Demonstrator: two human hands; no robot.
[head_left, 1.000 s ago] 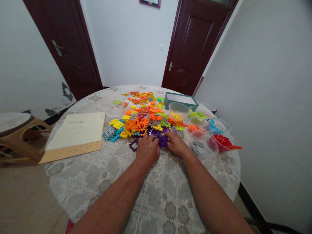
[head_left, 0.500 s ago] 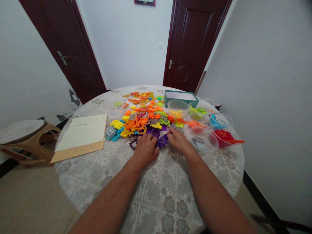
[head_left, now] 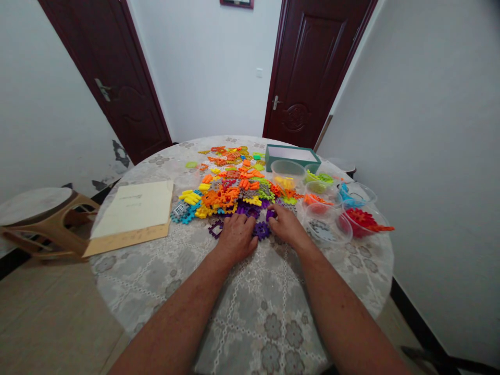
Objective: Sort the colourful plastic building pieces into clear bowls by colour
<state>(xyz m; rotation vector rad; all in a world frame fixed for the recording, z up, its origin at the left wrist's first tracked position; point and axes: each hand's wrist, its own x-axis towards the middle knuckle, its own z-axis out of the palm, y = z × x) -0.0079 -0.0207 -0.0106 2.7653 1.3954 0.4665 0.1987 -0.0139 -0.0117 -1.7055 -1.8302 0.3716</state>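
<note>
My left hand (head_left: 237,237) lies palm down at the near edge of a heap of colourful plastic building pieces (head_left: 221,197), its fingers out and its thumb apart. Its fingertips rest by purple pieces, partly hidden beneath them. My right hand (head_left: 286,223) pinches a small purple piece (head_left: 270,214) between thumb and forefinger. Flat on the cloth between the hands is a purple gear-shaped piece (head_left: 261,230). A dark purple square-holed piece (head_left: 215,229) sits just left of my left hand.
Clear plastic tubs stand on the right, holding red pieces (head_left: 358,216), blue pieces (head_left: 349,195) and grey pieces (head_left: 320,229). Behind them is a green open box (head_left: 292,163). Paper sheets (head_left: 135,208) lie on the left over the lace tablecloth (head_left: 250,307). A stool (head_left: 37,216) stands beyond the table.
A small purple piece now shows clearly at my right fingertips. My left hand stays almost in place, and the whole view has shifted slightly.
</note>
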